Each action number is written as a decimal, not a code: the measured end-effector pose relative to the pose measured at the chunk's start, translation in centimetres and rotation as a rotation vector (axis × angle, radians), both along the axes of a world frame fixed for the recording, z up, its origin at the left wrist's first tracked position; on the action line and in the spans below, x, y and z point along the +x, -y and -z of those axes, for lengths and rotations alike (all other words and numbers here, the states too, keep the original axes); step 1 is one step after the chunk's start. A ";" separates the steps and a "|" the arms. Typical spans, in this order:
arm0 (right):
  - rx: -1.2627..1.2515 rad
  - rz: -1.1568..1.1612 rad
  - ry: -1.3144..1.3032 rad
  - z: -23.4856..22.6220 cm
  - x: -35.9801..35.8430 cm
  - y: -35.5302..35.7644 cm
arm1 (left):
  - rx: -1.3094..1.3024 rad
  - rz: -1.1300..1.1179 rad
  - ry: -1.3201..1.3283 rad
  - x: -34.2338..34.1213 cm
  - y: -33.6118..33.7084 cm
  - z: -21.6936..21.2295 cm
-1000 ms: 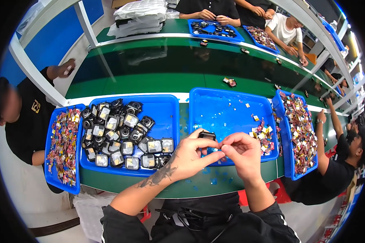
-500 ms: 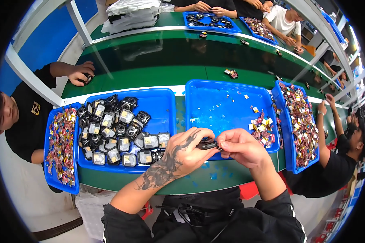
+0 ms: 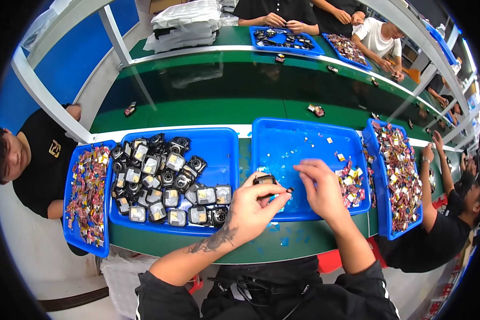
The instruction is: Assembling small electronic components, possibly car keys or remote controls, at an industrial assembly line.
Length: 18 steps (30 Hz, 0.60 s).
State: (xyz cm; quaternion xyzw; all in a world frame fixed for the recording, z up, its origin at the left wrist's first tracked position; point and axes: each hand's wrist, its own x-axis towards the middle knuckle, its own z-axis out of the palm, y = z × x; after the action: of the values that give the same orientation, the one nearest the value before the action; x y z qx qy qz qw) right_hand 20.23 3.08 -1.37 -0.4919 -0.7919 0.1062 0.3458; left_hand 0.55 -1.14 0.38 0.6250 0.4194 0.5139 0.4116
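Observation:
A black smartwatch case (image 3: pixel 263 180) is gripped in my left hand (image 3: pixel 250 210), tilted up between thumb and fingers, with a small dark piece sticking out by the thumb tip. My right hand (image 3: pixel 325 194) is apart from it, over the right-hand blue tray (image 3: pixel 282 210), its fingers spread and nothing visible in them. That tray holds blue film scraps and a heap of small pink, white and yellow parts (image 3: pixel 352 186). Left of my hands, a blue tray (image 3: pixel 218 154) carries a pile of black watch cases (image 3: pixel 170 176), some showing square glass faces, others round dark backs.
Narrow blue trays of small pinkish parts stand at the far left (image 3: pixel 88 200) and far right (image 3: pixel 397 181). Beyond the trays runs a green conveyor belt (image 3: pixel 224 106) with scattered watch pieces. Metal posts (image 3: pixel 114 34) frame the bench. Co-workers sit on both sides and opposite.
My right hand has let go of the watch case and lifted away from it. My left hand has turned the case upward. The left co-worker's hand has withdrawn, leaving a watch piece on the belt.

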 end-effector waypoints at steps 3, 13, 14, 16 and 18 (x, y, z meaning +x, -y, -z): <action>-0.277 -0.017 -0.315 -2.3 -0.7 1.8 | -0.312 0.093 0.233 -0.3 -0.3 0.4; -0.268 -0.027 -0.677 -4.1 -2.1 3.3 | -0.343 0.260 0.443 -1.3 -1.0 0.4; -0.271 -0.031 -0.675 -4.5 -2.2 3.5 | -0.321 0.247 0.445 -1.3 -1.1 0.5; -0.307 -0.111 -0.421 -5.3 -2.9 3.9 | -0.352 0.279 0.415 -1.6 -0.9 0.3; -0.273 -0.140 -0.436 -5.4 -3.8 3.8 | -0.315 0.328 0.456 -1.2 -0.8 0.5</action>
State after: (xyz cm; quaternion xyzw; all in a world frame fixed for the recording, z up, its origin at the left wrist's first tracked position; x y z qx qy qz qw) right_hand 16.40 -0.70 4.08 -0.4434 -0.7093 0.3393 0.4303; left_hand -0.65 -0.38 -0.13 0.4815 0.2845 0.4964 0.6639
